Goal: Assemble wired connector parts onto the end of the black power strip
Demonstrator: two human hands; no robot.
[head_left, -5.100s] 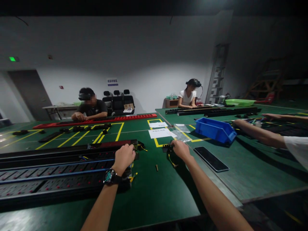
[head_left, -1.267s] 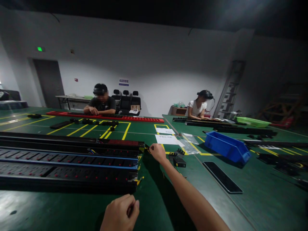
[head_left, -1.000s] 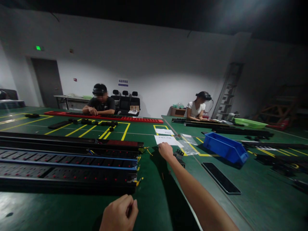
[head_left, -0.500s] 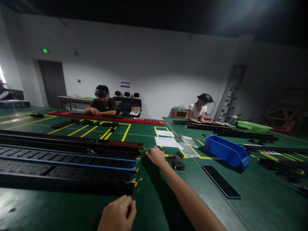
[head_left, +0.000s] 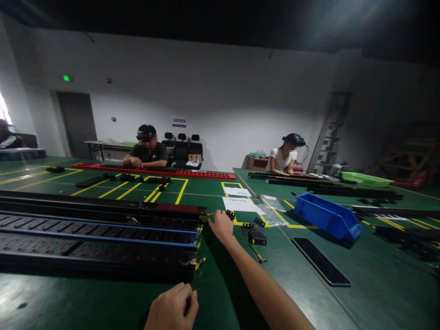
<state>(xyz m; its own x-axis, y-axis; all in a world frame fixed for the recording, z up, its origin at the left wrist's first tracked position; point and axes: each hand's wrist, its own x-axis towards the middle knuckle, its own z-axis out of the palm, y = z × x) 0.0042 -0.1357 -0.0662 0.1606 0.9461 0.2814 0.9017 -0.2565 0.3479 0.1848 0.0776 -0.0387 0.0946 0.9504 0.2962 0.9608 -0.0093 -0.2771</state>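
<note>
My right hand [head_left: 222, 225] reaches to the right end of a long black power strip [head_left: 172, 213], its fingers drawn together beside a yellow-green wire end [head_left: 209, 215]. What lies between the fingertips is too small to make out. Near the front of the table my left hand [head_left: 173, 306] rests loosely curled, nothing visible in it. Nearer to me lie more black strips with red dots, including a front strip [head_left: 113, 254]; yellow wires [head_left: 199, 263] stick out of its end. Right of my right hand are small black end pieces [head_left: 257, 236], one with a wire.
A blue bin [head_left: 326, 217] and a dark flat tablet-like slab [head_left: 321, 261] lie to the right. Paper sheets [head_left: 240, 204] and clear bags [head_left: 275, 215] are beyond my hand. Two co-workers [head_left: 147, 149] sit across the green table, behind a red rail [head_left: 206, 174].
The view has shifted slightly. My right hand stays at the strip's end. A wire from the small black piece now shows beside my forearm. My left hand stays curled.
</note>
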